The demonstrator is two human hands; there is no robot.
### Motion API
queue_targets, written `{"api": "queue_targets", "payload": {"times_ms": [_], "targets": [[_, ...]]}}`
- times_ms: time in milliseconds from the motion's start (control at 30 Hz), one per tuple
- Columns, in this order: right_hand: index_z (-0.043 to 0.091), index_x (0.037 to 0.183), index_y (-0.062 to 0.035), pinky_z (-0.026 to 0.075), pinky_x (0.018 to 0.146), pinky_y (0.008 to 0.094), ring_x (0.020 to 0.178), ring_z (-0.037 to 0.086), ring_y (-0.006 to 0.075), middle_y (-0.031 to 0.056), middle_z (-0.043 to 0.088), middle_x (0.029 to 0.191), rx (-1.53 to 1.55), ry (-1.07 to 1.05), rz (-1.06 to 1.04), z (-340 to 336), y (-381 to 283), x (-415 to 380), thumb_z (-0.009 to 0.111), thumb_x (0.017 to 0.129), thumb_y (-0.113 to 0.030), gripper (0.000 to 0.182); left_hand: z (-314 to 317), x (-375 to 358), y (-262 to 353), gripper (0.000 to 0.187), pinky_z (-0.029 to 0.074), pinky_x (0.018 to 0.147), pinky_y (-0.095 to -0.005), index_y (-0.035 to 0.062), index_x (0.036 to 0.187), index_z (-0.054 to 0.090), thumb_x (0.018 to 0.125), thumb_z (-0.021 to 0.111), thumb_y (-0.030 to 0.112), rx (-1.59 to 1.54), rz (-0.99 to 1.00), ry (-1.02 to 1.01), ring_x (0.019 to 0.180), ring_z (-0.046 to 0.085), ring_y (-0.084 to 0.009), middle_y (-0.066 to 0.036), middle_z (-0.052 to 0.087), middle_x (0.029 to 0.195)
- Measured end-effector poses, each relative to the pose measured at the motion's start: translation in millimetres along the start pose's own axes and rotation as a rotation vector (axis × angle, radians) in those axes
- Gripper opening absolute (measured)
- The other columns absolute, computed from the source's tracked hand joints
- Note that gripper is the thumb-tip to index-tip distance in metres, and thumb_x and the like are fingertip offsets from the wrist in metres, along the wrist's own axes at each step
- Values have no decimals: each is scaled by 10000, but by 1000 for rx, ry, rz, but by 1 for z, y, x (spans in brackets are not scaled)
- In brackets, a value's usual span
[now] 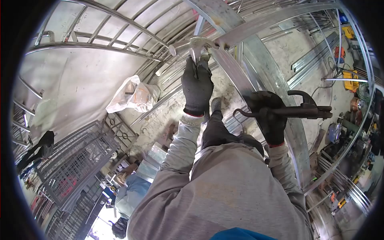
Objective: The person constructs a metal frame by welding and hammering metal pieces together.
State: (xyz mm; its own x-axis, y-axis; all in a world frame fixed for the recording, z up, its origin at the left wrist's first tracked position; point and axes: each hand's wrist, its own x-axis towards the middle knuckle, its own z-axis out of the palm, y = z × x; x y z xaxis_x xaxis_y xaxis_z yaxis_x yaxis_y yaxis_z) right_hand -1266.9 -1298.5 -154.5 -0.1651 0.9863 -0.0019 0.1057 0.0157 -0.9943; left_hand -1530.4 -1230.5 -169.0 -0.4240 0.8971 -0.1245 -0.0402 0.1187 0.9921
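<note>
My left hand [197, 86], in a dark glove, is closed round the handle of a hammer [195, 44]. The metal hammer head lies across the top of my fist, close to a welded joint [220, 45] where metal tubes meet. Farther right, my right hand [272, 118], also gloved, grips a dark welding electrode holder [304, 111]. The holder's lever sticks up on the right and its jaw end points right. A curved, hook-like part shows left of that hand. Right behind the hand passes a wide steel beam [266, 60] of the frame.
A barred metal frame [116, 30] rises at upper left. On the floor sits a white plastic bag [136, 95]. Grey mesh panels [76, 160] stand at lower left, near a person in blue [134, 192]. Steel profiles [314, 58] and cluttered tools line the right side. A curved tube [366, 108] arcs there.
</note>
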Motion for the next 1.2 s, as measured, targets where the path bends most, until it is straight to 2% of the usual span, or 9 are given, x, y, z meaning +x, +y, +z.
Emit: {"api": "queue_targets", "payload": {"times_ms": [33, 100, 267, 333, 400, 533, 600, 967, 1200], "targets": [[573, 1429, 70, 626, 974, 370, 1207, 741, 283, 188, 716, 1341, -57, 7, -8, 0, -1, 0, 621, 1085, -166, 420, 0, 1, -2, 229, 465, 455, -254, 2, 1254, 612, 1098, 494, 121, 5, 13, 26, 557, 535, -73, 7, 572, 749], [532, 1439, 50, 615, 1047, 439, 1215, 710, 291, 208, 686, 1350, 334, -101, 12, 4, -18, 9, 591, 1061, -8, 387, -5, 6, 5, 234, 461, 455, -252, 1, 1258, 613, 1102, 497, 130, 35, 4, -3, 553, 530, -71, 10, 567, 740], [541, 1435, 53, 618, 1032, 438, 1162, 730, 286, 201, 703, 1325, 331, -72, 28, 7, -20, 10, 612, 1061, -33, 390, -2, 7, 6, 240, 454, 453, -250, 1, 1243, 629, 1109, 503, 156, -4, 9, 25, 542, 511, -65, 17, 547, 710], [541, 1437, 52, 617, 1033, 443, 1156, 733, 286, 201, 705, 1323, 320, -67, 19, 7, -21, 10, 617, 1062, -42, 394, -7, 11, 10, 242, 462, 452, -251, 4, 1221, 646, 1111, 512, 172, 127, 15, -32, 538, 508, -63, 20, 547, 705], [545, 1455, 78, 629, 949, 381, 1176, 744, 298, 187, 711, 1324, 298, -67, 59, 9, -26, 12, 641, 1053, -174, 484, -3, 8, 9, 242, 462, 448, -255, 5, 1214, 652, 1111, 518, 179, 85, 12, -27, 535, 510, -65, 20, 551, 703], [543, 1452, 78, 645, 911, 378, 1177, 741, 295, 192, 703, 1337, 373, -57, 45, 11, -25, 11, 633, 1049, -155, 474, -3, 7, 16, 244, 463, 440, -261, 5, 1196, 662, 1109, 528, 189, 76, 27, -55, 528, 513, -66, 18, 557, 698], [557, 1419, 61, 607, 1051, 471, 1206, 713, 298, 197, 692, 1336, 454, -79, 90, 9, -27, 12, 609, 1049, -23, 383, 0, 2, 21, 240, 464, 439, -260, 6, 1184, 662, 1105, 525, 186, 37, -27, -18, 528, 513, -66, 18, 554, 695], [555, 1407, 77, 606, 1043, 440, 1202, 722, 299, 197, 701, 1319, 340, -60, 73, 11, -33, 11, 560, 1008, 31, 401, -4, 6, 28, 225, 449, 442, -261, 18, 1135, 667, 1098, 525, 189, 9, -98, -50, 527, 505, -67, 18, 552, 687], [565, 1393, 82, 616, 1024, 431, 1157, 743, 292, 197, 720, 1287, 178, -68, 55, 9, -38, 14, 555, 1004, 24, 393, 5, 1, 19, 231, 452, 454, -259, 13, 1170, 666, 1102, 515, 173, 58, 1, -47, 535, 507, -66, 16, 559, 689]]}}
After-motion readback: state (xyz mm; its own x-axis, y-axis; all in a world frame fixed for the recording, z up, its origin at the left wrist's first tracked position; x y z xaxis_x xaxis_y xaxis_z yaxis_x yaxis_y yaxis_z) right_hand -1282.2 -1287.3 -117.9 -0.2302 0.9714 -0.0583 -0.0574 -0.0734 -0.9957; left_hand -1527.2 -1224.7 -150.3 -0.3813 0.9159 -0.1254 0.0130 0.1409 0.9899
